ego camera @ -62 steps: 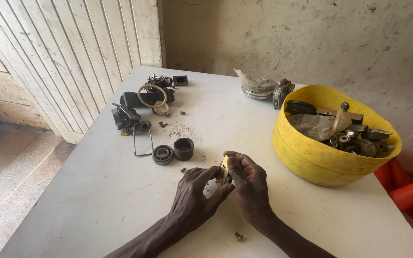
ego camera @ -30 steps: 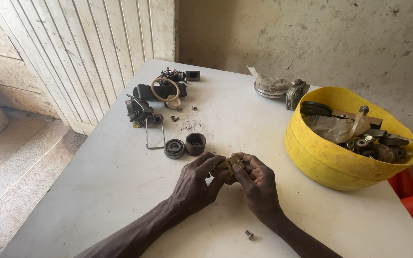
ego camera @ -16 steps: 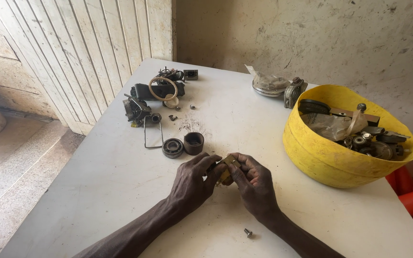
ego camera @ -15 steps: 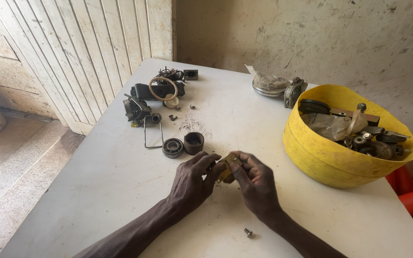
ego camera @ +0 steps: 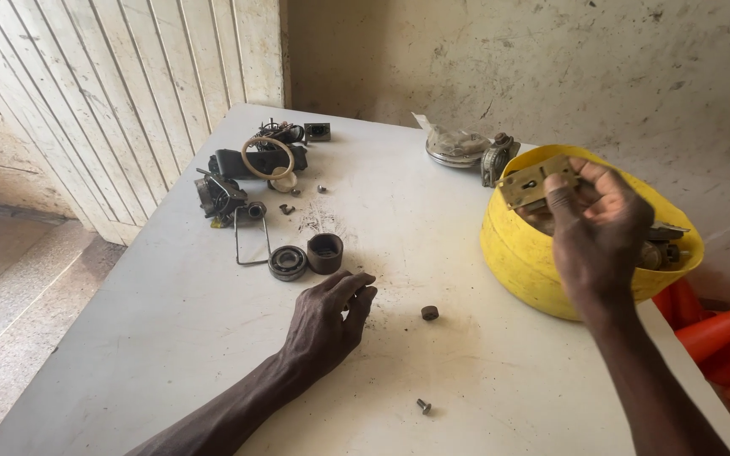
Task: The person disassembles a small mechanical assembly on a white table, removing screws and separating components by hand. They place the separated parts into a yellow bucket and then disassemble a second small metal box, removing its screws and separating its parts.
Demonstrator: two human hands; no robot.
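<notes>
My right hand [ego camera: 597, 232] is raised over the yellow bowl [ego camera: 521, 257] and grips a flat brass-coloured metal part [ego camera: 534, 182] with holes in it. My left hand [ego camera: 327, 321] rests on the white table [ego camera: 171, 338], fingers loosely curled, holding nothing I can see. A small dark round piece [ego camera: 429, 312] lies on the table just right of that hand. A small screw [ego camera: 423, 406] lies nearer to me. A bearing [ego camera: 287, 263] and a dark cylindrical cup [ego camera: 325, 252] sit just beyond my left hand.
A wire loop [ego camera: 251, 241], a black mechanical assembly [ego camera: 221, 194], a pale ring [ego camera: 267, 158] and small bolts lie at the table's far left. A metal disc and casting [ego camera: 466, 150] sit at the back. Orange objects [ego camera: 720, 338] lie beyond the table's right edge. A slatted door stands on the left.
My hands have parted. The right hand lifted the brass part up over the yellow bowl; the left hand let go and settled on the table. A small dark piece now lies between them.
</notes>
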